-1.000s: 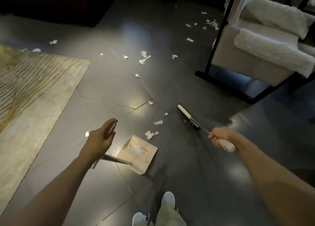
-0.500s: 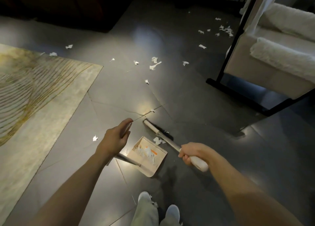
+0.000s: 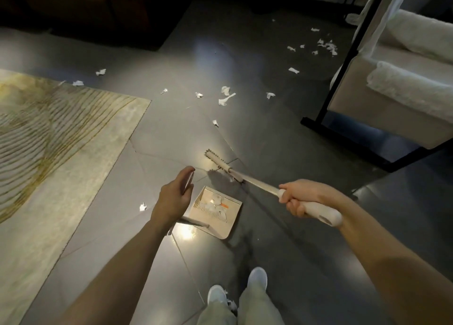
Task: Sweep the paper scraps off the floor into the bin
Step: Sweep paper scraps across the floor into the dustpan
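From the head view, I have my right hand [image 3: 302,198] wrapped tight around the pale grip of the broom [image 3: 247,179], whose brush head sits on the dark tiled floor [image 3: 186,133] just beyond the mouth of the dustpan [image 3: 215,213]. My left hand [image 3: 172,197] is curled around the top of the dustpan's long upright handle; I can see the thumb and fingers closed on it, with the pole running down to the pan behind the wrist.

I judge the job to be early. The dustpan holds a small heap of white paper scraps with something orange among them, so a few pieces are collected. One scrap [image 3: 231,178] sits against the broom right at the pan's mouth, ready for the next stroke. A lone piece [image 3: 142,206] lies to the left of the pan, near the rug [image 3: 56,133].

Most of the mess is untouched. A loose group of scraps [image 3: 226,96] lies further out in the middle of the floor, another pair [image 3: 100,72] sits near the rug's far edge, and a denser cluster [image 3: 327,44] lies well away beside the black-framed chair [image 3: 392,99]. A scrap also lies between my shoes [image 3: 236,288].

I see no bin anywhere in this view, so emptying the pan is all ahead of me.
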A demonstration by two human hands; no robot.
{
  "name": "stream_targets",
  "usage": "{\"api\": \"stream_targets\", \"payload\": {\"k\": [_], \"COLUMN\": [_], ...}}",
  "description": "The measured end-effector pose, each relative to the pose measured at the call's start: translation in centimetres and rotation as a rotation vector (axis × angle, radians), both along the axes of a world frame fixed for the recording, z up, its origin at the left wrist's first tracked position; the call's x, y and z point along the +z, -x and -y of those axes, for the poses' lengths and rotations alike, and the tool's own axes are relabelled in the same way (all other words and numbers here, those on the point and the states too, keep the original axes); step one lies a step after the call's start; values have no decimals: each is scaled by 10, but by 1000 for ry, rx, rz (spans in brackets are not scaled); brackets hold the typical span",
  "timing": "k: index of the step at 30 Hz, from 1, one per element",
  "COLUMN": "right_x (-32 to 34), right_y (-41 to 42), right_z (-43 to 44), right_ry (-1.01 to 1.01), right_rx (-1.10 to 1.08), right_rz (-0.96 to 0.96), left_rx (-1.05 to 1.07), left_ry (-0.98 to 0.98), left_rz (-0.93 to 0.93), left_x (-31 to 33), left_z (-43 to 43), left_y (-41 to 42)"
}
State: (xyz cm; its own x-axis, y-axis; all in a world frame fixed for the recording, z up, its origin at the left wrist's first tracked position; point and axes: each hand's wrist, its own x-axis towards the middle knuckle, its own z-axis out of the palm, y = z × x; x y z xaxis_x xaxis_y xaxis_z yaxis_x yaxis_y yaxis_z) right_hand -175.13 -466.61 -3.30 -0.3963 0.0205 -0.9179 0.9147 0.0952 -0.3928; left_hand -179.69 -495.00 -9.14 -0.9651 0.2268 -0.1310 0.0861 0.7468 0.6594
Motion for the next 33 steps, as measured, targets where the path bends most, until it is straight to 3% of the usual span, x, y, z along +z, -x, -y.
{"api": "stream_targets", "payload": {"k": [7,12,16,22,27,33], "right_x": [-58,-94,-88,-23,17,67], "right_y": [97,155,172,226,275,368], "right_z": [-15,-16,-2,-43,-72,-89], "right_ry": [-175,-195,-100,190,136,144], "right_rx": [81,290,407,116,117,-51], "right_rz": [-99,-89,29,150,97,-49], "left_rx": [83,107,128,101,101,106], "left_ry": [-1,58,50,39,39,5], "left_rz": [-18,13,15,26,-39,-140], "left_x": [-8,-16,-15,-5,15,47], "left_z": [-9,-26,-49,-69,-77,-97], "left_y": [69,129,170,221,266,349]}}
